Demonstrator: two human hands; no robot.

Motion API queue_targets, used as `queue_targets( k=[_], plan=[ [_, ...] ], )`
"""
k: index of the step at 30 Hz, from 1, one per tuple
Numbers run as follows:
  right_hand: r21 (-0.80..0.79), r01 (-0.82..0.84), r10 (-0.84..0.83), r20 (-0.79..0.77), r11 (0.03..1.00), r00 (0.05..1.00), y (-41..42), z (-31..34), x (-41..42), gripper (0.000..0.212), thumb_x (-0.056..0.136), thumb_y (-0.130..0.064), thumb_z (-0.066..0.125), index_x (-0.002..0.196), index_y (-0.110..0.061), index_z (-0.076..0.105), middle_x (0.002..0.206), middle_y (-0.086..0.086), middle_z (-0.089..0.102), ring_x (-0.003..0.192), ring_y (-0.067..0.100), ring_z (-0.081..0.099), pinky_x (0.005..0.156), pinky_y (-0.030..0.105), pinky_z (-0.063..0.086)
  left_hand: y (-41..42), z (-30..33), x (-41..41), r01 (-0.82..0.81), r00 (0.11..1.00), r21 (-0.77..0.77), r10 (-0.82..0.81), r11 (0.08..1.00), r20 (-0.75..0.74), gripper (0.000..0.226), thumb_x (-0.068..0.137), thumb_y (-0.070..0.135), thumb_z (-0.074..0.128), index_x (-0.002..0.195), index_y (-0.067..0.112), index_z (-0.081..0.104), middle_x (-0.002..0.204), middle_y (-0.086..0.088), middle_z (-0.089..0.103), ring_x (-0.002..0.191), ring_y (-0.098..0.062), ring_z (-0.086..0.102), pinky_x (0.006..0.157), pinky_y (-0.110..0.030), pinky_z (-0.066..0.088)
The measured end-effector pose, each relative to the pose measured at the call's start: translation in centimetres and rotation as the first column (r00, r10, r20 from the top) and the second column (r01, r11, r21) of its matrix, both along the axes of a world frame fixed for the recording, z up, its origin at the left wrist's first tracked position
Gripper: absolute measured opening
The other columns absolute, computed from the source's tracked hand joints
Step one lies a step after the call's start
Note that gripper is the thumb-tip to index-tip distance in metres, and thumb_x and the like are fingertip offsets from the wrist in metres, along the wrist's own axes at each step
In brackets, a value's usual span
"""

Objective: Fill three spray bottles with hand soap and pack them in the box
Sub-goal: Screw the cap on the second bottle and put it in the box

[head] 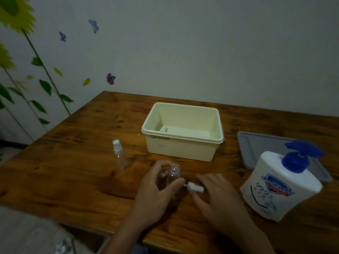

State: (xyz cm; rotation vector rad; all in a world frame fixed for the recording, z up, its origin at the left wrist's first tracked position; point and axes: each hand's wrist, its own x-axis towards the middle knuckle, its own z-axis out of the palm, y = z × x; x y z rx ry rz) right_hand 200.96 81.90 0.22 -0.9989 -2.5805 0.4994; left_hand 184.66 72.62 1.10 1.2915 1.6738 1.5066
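Lower centre — left hand (156,187) fingers hold an uncapped spray bottle (174,174); right hand (218,191) fingers spread wide by the white spray cap (195,186).

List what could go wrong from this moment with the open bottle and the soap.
1. The open spray bottle, uncapped and held only by the left hand, may tip during filling.
2. The loose spray cap lies on the table by the right hand and could roll or pick up dirt.
3. The soap dispenser has a wide pump; soap may miss the narrow neck.
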Motion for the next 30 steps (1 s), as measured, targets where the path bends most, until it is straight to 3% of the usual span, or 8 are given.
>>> queue_targets(
  k=[5, 9, 14, 17, 21, 25, 27, 30],
  plan=[
    [-0.015, 0.001, -0.001, -0.007, 1.000, 1.000, 0.5, -0.6, -0.1, 0.029, 0.093, -0.044, 0.046, 0.122, -0.040, 0.048, 0.106, -0.028, 0.035, 0.100, -0.006, 0.033, 0.081, 0.015, 0.028, -0.2, -0.5, 0.2, 0.122, 0.989, -0.093, -0.129, 0.988, -0.077, 0.025, 0.081, 0.037, 0.072, 0.102, 0.042, 0.059, 0.103, 0.018, 0.064, 0.093, -0.004, 0.063, 0.074, -0.023, 0.052],
    [-0.137, 0.075, -0.099, -0.178, 0.988, 0.979, 0.4, 0.5, 0.4, 0.019, 0.091, -0.034, 0.056, 0.107, -0.043, 0.049, 0.087, -0.021, 0.055, 0.075, -0.001, 0.056, 0.061, 0.012, 0.043, -0.1, -0.7, 0.1, 0.156, 0.977, -0.114, -0.170, 0.981, -0.127, 0.029, 0.083, 0.030, 0.073, 0.108, 0.040, 0.061, 0.107, 0.020, 0.065, 0.099, -0.001, 0.062, 0.080, -0.020, 0.052],
    [-0.363, 0.049, -0.250, -0.531, 0.931, 0.810, -0.8, 2.7, 1.1, 0.023, 0.084, -0.018, 0.067, 0.095, -0.036, 0.059, 0.089, -0.023, 0.066, 0.075, 0.000, 0.066, 0.056, 0.016, 0.054, -0.1, -0.7, 0.1, 0.124, 0.969, -0.096, -0.141, 0.988, -0.201, 0.029, 0.082, 0.030, 0.074, 0.106, 0.040, 0.061, 0.104, 0.023, 0.065, 0.096, 0.002, 0.061, 0.077, -0.011, 0.046],
    [-0.476, -0.044, -0.310, -0.638, 0.878, 0.705, -1.2, 4.2, 1.9, 0.023, 0.081, -0.012, 0.066, 0.092, -0.032, 0.062, 0.093, -0.022, 0.067, 0.082, 0.007, 0.068, 0.056, 0.025, 0.057, -0.1, -1.0, 0.0, 0.117, 0.971, -0.091, -0.134, 0.989, -0.200, 0.031, 0.082, 0.031, 0.074, 0.109, 0.040, 0.062, 0.108, 0.023, 0.064, 0.100, 0.002, 0.060, 0.081, -0.016, 0.049],
    [-0.461, -0.060, -0.262, -0.603, 0.886, 0.753, -1.7, 5.5, 2.4, 0.026, 0.080, -0.007, 0.065, 0.092, -0.030, 0.061, 0.093, -0.021, 0.066, 0.081, 0.009, 0.067, 0.058, 0.032, 0.059, -0.1, -1.1, 0.0, 0.121, 0.972, -0.093, -0.137, 0.988, -0.191, 0.032, 0.081, 0.033, 0.073, 0.111, 0.039, 0.061, 0.109, 0.023, 0.062, 0.100, 0.000, 0.060, 0.082, -0.025, 0.053],
    [-0.427, -0.025, -0.279, -0.632, 0.904, 0.723, -1.9, 6.4, 3.1, 0.022, 0.064, -0.032, 0.064, 0.085, -0.039, 0.061, 0.094, -0.029, 0.063, 0.086, -0.002, 0.063, 0.054, 0.019, 0.055, -0.1, -1.2, -0.1, 0.119, 0.971, -0.083, -0.133, 0.989, -0.197, 0.033, 0.082, 0.032, 0.074, 0.111, 0.040, 0.061, 0.111, 0.022, 0.061, 0.103, 0.000, 0.059, 0.083, -0.026, 0.054],
    [-0.407, -0.010, -0.252, -0.584, 0.913, 0.771, -1.8, 6.5, 3.3, 0.025, 0.066, -0.027, 0.068, 0.088, -0.035, 0.059, 0.091, -0.031, 0.062, 0.082, -0.003, 0.062, 0.052, 0.018, 0.051, -0.1, -1.2, -0.1, 0.127, 0.969, -0.077, -0.140, 0.989, -0.202, 0.034, 0.082, 0.030, 0.074, 0.112, 0.039, 0.062, 0.112, 0.022, 0.061, 0.103, -0.001, 0.059, 0.082, -0.023, 0.053],
    [-0.398, -0.033, -0.189, -0.505, 0.917, 0.842, -1.7, 5.9, 3.0, 0.028, 0.078, -0.011, 0.068, 0.088, -0.036, 0.061, 0.090, -0.016, 0.066, 0.072, 0.012, 0.065, 0.055, 0.035, 0.058, -0.2, -1.2, 0.0, 0.136, 0.965, -0.063, -0.147, 0.989, -0.218, 0.035, 0.081, 0.028, 0.075, 0.113, 0.036, 0.063, 0.111, 0.020, 0.062, 0.103, -0.004, 0.059, 0.082, -0.023, 0.053]
  ],
)
